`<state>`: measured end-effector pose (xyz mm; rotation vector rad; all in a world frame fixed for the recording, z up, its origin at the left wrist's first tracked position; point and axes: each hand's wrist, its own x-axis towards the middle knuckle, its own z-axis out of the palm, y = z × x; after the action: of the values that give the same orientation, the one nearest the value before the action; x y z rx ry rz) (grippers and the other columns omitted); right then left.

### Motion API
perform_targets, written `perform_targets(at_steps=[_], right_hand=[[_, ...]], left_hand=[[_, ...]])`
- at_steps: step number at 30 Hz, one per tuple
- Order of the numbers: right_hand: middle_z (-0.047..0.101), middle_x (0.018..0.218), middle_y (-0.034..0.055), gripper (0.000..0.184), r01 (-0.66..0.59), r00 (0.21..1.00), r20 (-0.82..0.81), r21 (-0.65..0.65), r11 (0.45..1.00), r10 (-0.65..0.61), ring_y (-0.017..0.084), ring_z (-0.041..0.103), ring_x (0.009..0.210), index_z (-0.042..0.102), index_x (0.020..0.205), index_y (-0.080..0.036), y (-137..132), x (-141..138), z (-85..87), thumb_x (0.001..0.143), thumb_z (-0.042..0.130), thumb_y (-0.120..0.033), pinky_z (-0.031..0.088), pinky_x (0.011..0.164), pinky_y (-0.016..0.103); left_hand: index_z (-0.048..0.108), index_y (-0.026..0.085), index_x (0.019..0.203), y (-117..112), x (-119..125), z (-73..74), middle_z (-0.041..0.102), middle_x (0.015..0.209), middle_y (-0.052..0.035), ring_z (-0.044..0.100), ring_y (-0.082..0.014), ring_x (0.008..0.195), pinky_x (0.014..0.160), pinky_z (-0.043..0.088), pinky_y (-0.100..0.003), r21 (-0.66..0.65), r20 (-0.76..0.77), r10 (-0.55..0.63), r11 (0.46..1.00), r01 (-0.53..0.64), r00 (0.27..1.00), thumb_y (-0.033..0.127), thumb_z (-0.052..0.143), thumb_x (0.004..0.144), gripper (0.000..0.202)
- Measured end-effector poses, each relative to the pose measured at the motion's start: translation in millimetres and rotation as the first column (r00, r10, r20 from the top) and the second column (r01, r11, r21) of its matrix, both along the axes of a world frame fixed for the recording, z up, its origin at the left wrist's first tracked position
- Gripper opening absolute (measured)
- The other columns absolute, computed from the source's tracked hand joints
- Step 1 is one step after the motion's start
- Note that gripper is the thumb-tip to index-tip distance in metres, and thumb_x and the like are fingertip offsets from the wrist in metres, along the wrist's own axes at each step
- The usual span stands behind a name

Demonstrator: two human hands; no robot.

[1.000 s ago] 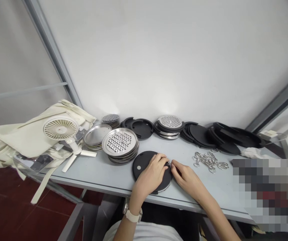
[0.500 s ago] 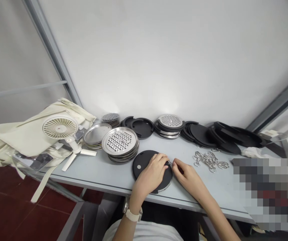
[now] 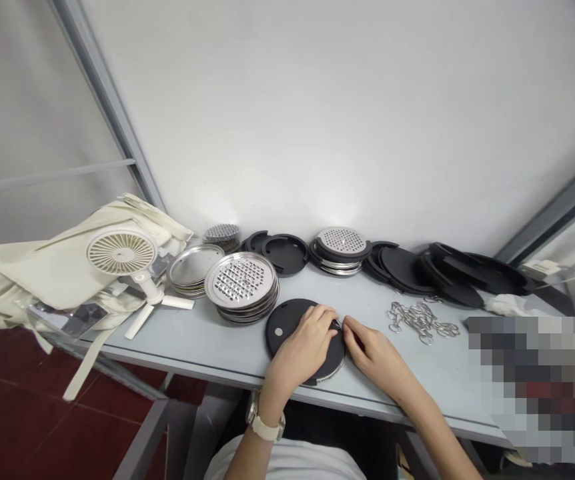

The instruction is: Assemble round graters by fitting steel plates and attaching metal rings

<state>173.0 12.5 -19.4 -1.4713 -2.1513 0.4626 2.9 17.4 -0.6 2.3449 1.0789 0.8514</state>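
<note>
Our left hand (image 3: 303, 350) lies flat on a round black disc (image 3: 281, 321) — it holds the disc down — while our right fingers (image 3: 348, 327) pinch a tiny metal bit (image 3: 338, 324) at its edge.

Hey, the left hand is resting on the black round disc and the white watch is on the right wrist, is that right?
Not quite: the head view shows the white watch on the left wrist, not the right. The left hand does rest on the black round disc.
</note>
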Motion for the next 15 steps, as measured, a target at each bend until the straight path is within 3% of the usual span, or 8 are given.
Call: perform_targets(at_steps=[15], right_hand=[[0.056,0.060,-0.0015,0.022,0.012,1.000,-0.011,0.016,1.000,-0.012,0.015,0.051,0.051,0.046,0.078,-0.023,-1.2,0.2,0.0,0.093,0.032,-0.030,0.032,0.053,0.025]], left_hand=[[0.051,0.021,0.115,-0.1,0.7,0.1,0.053,0.114,-0.0054,0.047,-0.0193,0.109,0.096,0.042,-0.037,-0.010,-0.003,-0.005,1.000,0.005,1.000,0.013,0.038,0.094,0.026]])
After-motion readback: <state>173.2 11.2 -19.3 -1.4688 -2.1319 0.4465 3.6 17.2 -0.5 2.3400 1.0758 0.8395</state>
